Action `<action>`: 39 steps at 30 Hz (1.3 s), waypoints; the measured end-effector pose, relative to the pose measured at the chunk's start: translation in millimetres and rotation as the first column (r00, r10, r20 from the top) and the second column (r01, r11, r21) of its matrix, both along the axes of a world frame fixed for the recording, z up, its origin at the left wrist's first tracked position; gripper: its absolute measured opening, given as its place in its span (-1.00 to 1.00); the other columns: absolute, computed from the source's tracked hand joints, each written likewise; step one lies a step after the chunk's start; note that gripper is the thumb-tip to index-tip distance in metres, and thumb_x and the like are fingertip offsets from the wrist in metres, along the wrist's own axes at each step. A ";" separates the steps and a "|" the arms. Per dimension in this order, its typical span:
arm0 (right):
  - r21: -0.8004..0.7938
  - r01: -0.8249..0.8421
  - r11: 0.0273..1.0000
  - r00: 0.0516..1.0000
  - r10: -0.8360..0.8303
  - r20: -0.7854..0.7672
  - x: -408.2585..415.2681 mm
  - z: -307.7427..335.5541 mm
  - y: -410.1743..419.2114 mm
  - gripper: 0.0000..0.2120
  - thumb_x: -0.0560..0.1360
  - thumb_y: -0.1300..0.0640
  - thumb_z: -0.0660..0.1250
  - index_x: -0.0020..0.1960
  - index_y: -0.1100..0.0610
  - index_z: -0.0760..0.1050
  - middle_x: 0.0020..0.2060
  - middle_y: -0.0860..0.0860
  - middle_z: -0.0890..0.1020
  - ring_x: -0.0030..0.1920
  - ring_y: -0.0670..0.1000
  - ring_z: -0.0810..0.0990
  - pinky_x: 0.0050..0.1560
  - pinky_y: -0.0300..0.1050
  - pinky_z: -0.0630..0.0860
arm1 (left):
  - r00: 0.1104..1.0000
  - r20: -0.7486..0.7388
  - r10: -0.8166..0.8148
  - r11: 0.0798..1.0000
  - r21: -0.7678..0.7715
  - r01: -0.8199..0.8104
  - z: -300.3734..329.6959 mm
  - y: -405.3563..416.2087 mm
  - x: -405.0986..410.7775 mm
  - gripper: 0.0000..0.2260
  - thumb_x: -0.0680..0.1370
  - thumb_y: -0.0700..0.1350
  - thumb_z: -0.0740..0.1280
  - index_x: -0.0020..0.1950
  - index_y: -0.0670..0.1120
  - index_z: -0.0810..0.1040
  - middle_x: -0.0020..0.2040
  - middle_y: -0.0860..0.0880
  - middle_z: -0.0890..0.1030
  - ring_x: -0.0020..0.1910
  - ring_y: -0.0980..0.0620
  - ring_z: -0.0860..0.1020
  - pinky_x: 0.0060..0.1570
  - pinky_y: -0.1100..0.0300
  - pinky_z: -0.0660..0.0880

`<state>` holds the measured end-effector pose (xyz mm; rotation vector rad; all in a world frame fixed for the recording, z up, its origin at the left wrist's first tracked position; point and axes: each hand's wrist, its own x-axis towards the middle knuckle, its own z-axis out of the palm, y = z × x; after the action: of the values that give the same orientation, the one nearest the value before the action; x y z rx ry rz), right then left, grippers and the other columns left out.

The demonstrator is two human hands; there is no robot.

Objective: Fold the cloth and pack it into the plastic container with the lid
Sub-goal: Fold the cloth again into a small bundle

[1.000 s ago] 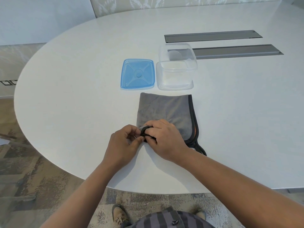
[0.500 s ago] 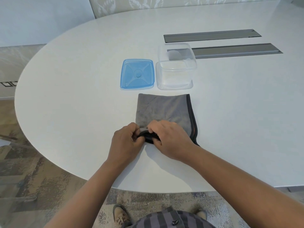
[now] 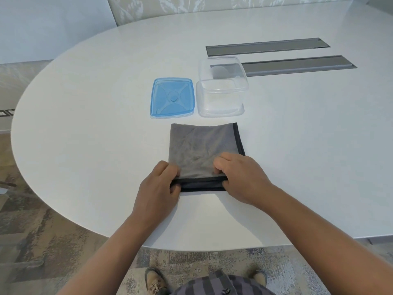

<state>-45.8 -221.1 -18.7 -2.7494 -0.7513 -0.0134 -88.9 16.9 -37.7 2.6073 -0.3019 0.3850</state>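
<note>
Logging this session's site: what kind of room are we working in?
Probably an office meeting room. The work surface is a large white oval table with two long grey cable-access flaps set into its top, and patterned carpet covers the floor.

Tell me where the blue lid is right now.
In the head view, the blue lid lies flat on the white table, just left of the clear plastic container and beyond the grey cloth.

Near corners of the folded grey microfibre cloth point(image 3: 200, 150) hidden beneath both hands; forearms cut off at frame bottom.
</note>
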 end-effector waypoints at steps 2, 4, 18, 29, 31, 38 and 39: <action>-0.029 0.023 0.999 0.999 -0.021 0.045 -1.3 -1.0 -3.0 -0.67 0.24 0.45 0.29 -0.17 0.08 0.35 -0.23 -0.02 0.46 -0.27 0.11 0.43 -0.36 -0.02 0.36 | 0.998 0.035 -0.048 0.998 0.037 0.047 -2.0 3.6 -2.9 -0.78 0.39 -0.39 0.40 -0.07 -0.13 0.53 -0.08 -0.02 0.54 -0.31 -0.10 0.49 -0.42 0.05 0.50; -0.060 0.045 0.997 0.994 -0.039 0.098 -3.6 -0.7 -2.3 -0.63 0.18 0.53 0.25 -0.20 0.12 0.36 -0.28 0.03 0.44 -0.36 0.13 0.39 -0.42 -0.05 0.26 | 0.996 0.062 -0.056 0.996 0.075 0.052 -3.2 4.4 -3.3 -0.82 0.43 -0.37 0.38 -0.07 -0.13 0.55 -0.08 -0.02 0.56 -0.32 -0.12 0.50 -0.46 0.05 0.50; -0.247 -0.014 0.969 0.999 0.001 -0.052 -14.4 12.1 -10.3 -0.63 0.35 0.44 0.14 -0.03 0.01 0.34 -0.06 -0.04 0.43 -0.10 0.07 0.39 -0.25 -0.08 0.31 | 0.999 -0.017 -0.031 0.966 0.256 0.034 10.2 -1.2 -12.1 -0.92 0.40 -0.29 0.44 -0.16 -0.15 0.64 -0.02 -0.05 0.60 -0.29 -0.12 0.54 -0.44 0.07 0.48; 0.121 0.123 0.985 0.992 -0.124 0.002 9.9 12.6 12.8 -0.72 0.60 0.15 0.17 0.21 0.17 0.56 0.20 0.07 0.60 0.22 0.16 0.51 0.21 0.10 0.48 | 0.971 -0.152 -0.187 0.974 0.100 0.203 24.4 -16.2 49.6 -0.64 0.71 -0.03 0.19 0.48 -0.04 0.51 0.52 -0.03 0.47 0.54 -0.10 0.35 0.48 -0.02 0.29; 0.057 0.143 0.988 0.989 -0.144 0.013 14.1 -2.5 18.1 -0.60 0.66 0.07 0.14 0.43 0.18 0.45 0.42 0.13 0.48 0.43 0.19 0.39 0.41 0.10 0.34 | 0.951 -0.269 -0.154 0.955 0.206 0.213 11.2 -18.6 58.4 -0.54 0.73 0.12 0.05 0.63 0.07 0.25 0.65 0.07 0.21 0.65 -0.05 0.07 0.55 0.00 0.07; -0.152 0.225 0.962 0.971 -0.234 -0.044 20.5 -29.8 14.9 -0.25 0.58 -0.34 -0.22 0.66 0.02 -0.03 0.66 0.05 0.00 0.64 0.09 -0.12 0.58 0.13 -0.09 | 0.926 -0.374 -0.046 0.950 0.271 0.156 -12.1 -12.1 53.2 -0.27 0.51 0.55 -0.10 0.62 0.34 -0.19 0.67 0.12 -0.26 0.63 -0.07 -0.32 0.57 -0.07 -0.20; -0.160 0.223 0.962 0.971 -0.234 -0.054 21.7 -30.2 14.2 -0.24 0.57 -0.36 -0.24 0.66 0.01 -0.06 0.66 0.05 -0.04 0.64 0.08 -0.15 0.59 0.13 -0.12 | 0.923 -0.382 -0.042 0.945 0.285 0.161 -11.3 -12.4 53.2 -0.24 0.49 0.58 -0.11 0.62 0.34 -0.22 0.67 0.10 -0.27 0.63 -0.08 -0.31 0.57 -0.08 -0.20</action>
<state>-24.1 -206.9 -48.9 -2.9495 -0.4281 0.0998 -35.6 4.6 -49.1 2.8818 -0.3916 -0.2167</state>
